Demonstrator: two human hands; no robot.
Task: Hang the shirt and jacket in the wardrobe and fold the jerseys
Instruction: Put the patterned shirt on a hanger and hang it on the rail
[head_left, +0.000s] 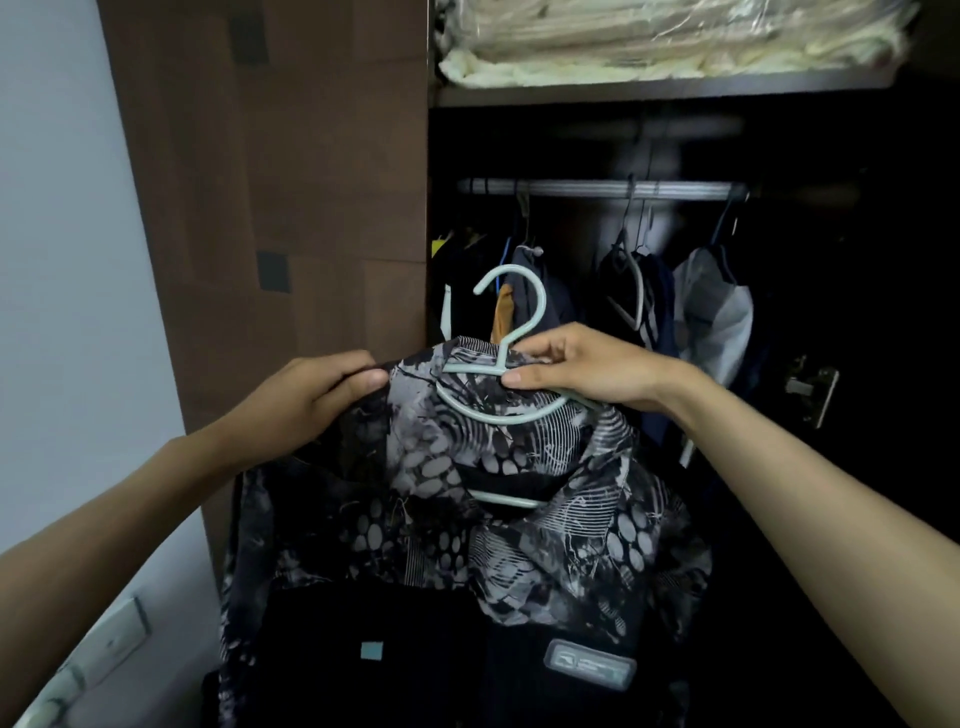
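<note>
A black and grey patterned jacket (519, 519) hangs in front of me on a pale green plastic hanger (511, 312). My right hand (587, 371) pinches the hanger just below its hook, at the jacket's collar. My left hand (311, 395) grips the jacket's left shoulder fabric. The hanger's hook points up and left, below the silver wardrobe rail (571, 188) and apart from it. The jacket's lower part carries a grey rubber badge (589, 670).
The open wardrobe is dark inside, with several garments (717, 306) hanging on hangers from the rail. A brown wardrobe door (291, 182) stands on the left. Folded cream bedding in plastic (665, 47) lies on the shelf above. A wall switch (111, 639) is at lower left.
</note>
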